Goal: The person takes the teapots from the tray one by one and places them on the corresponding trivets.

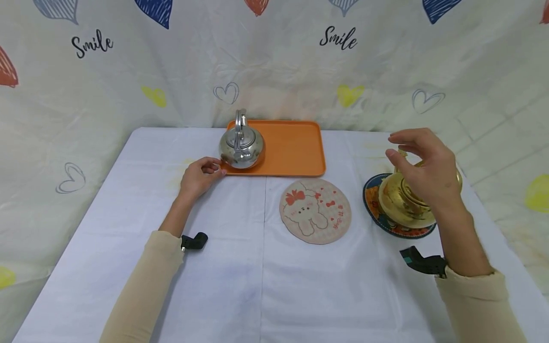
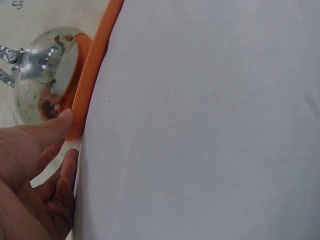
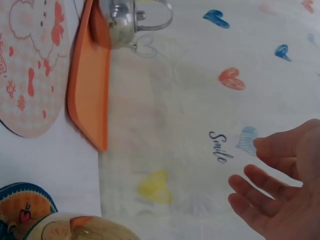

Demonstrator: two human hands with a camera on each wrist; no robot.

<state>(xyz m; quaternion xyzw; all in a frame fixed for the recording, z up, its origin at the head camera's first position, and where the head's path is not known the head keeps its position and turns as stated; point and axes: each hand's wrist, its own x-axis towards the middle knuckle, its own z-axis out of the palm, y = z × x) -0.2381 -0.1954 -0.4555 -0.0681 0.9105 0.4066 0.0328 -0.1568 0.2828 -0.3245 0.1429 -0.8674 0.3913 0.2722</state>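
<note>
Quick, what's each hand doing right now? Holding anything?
Left hand: closed, pinching the orange tray at its near-left corner.
Right hand: open, holding nothing, near the golden teapot.

Head view looks forward and down across the white-covered table (image 1: 214, 295); both nearer, sideways-turned wrist views share the orange tray (image 1: 293, 147)

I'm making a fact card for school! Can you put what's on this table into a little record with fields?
Tray: orange, rectangular
Silver pot: on the tray, left end
Bunny mat: round, just nearer than the tray
Gold pot: on a blue-rimmed mat
Left fingers: at the tray's near left corner
Right fingers: above the gold pot, holding nothing
</note>
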